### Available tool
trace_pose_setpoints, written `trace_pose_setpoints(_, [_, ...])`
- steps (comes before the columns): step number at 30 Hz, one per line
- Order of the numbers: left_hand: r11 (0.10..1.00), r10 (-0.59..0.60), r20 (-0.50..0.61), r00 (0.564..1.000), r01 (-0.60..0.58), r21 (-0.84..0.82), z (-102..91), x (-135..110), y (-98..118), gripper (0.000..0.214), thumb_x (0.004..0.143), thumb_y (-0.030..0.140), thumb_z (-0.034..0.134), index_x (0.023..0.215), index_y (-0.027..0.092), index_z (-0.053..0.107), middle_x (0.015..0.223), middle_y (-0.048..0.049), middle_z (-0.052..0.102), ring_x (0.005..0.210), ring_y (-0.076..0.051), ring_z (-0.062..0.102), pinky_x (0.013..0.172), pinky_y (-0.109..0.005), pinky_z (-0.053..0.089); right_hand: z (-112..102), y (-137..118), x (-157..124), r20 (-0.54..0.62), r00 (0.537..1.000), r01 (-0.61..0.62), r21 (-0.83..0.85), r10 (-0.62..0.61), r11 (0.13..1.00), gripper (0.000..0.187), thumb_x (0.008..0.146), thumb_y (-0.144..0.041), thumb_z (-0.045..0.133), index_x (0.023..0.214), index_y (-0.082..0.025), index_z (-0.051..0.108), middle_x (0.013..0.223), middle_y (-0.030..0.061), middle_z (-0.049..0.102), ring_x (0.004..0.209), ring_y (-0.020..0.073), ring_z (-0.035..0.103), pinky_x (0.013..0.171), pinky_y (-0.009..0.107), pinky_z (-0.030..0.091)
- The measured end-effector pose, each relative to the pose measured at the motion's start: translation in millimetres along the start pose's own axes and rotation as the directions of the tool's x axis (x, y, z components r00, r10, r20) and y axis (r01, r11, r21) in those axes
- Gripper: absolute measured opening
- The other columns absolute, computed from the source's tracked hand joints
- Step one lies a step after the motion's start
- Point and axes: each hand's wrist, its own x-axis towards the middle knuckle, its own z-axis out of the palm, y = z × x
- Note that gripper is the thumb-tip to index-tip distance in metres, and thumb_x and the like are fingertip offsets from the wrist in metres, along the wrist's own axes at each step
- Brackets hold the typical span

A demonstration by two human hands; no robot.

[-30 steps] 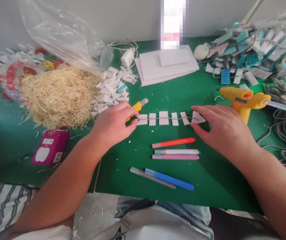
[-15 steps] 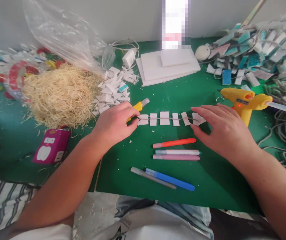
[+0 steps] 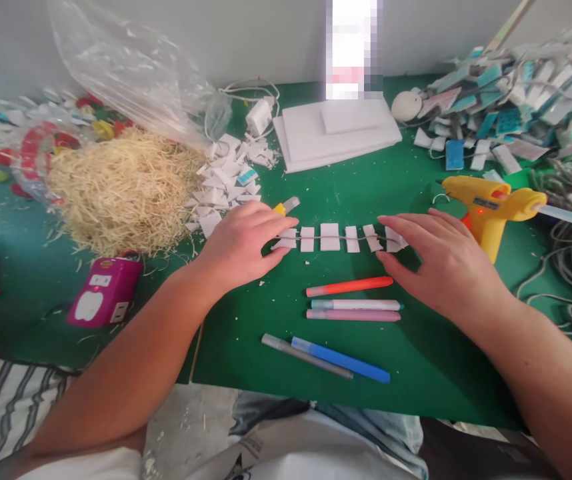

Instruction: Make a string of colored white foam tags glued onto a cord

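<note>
Pressing down: the left hand (image 3: 243, 247) and the right hand (image 3: 441, 263) both lie palm down on the green tabletop (image 3: 416, 360), one at each end of a row of foam squares (image 3: 329, 237).
Foam squares: small white pieces in a straight line in the middle of the tabletop, with narrow gaps between them, joined by a thin string (image 3: 316, 237) running across their tops.
Left hand: flat, fingers stretched out and close together, gripping nothing; its fingertips cover the leftmost square.
Right hand: flat and open, fingers slightly spread, gripping nothing; its fingertips rest on the rightmost piece, which may be pointed rather than square, though the fingers hide most of it.
Knife (image 3: 287, 205): a yellow cutter just behind the left hand's fingers, only its tip and a bit of the handle showing.
Glue gun (image 3: 491, 203): yellow, standing just beyond the right hand, with a red light on its side.
Pens: an orange marker (image 3: 350, 287), a white one (image 3: 355, 305) and a pink one (image 3: 353, 315) lie side by side near the row, between the forearms; a grey pen (image 3: 306, 355) and a blue marker (image 3: 341, 359) lie closer to the tabletop's edge.
Far left: a heap of straw (image 3: 121, 190) under a clear plastic bag (image 3: 131, 73), with white foam scraps (image 3: 226, 180) beside it.
Back: a stack of white foam sheets (image 3: 336, 130).
Near left: a purple box (image 3: 103, 300).
</note>
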Motion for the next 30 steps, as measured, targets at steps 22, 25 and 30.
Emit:
trace_pose_setpoints(22, [0.972,-0.046,0.086,0.995,0.025,0.232,-14.1,-3,-3,0.03,0.098,0.029,0.05,0.091,0.024,0.079,0.084,-0.0063,0.071,0.088,-0.025,0.065,0.079,-0.038,0.051,1,0,-2,0.014,1.0,-0.016,-0.002,0.017,1.0,0.031,0.095,-0.027,0.062,0.124,-0.023,0.073,0.115,0.011,0.082,0.102,0.0299,0.079,0.106,0.056,0.056])
trace_pose_setpoints(25, [0.974,-0.04,0.084,0.996,0.02,0.226,-12.0,-2,-4,0.033,0.099,0.029,0.049,0.088,0.023,0.08,0.083,-0.0065,0.072,0.085,-0.025,0.064,0.078,-0.038,0.05,2,0,-2,-0.005,1.0,0.007,-0.008,-0.007,1.0,0.03,0.096,-0.026,0.061,0.123,-0.019,0.072,0.113,0.0129,0.082,0.101,0.0299,0.079,0.105,0.055,0.057])
trace_pose_setpoints(30, [0.976,-0.019,0.057,0.998,0.006,0.216,-12.7,-2,-4,0.037,0.099,0.025,0.046,0.079,0.022,0.077,0.079,-0.0068,0.071,0.083,-0.024,0.063,0.077,-0.038,0.05,4,0,-3,0.003,1.0,-0.013,0.002,0.013,1.0,0.03,0.097,-0.028,0.06,0.123,-0.022,0.072,0.114,0.0114,0.081,0.101,0.0291,0.078,0.106,0.055,0.056])
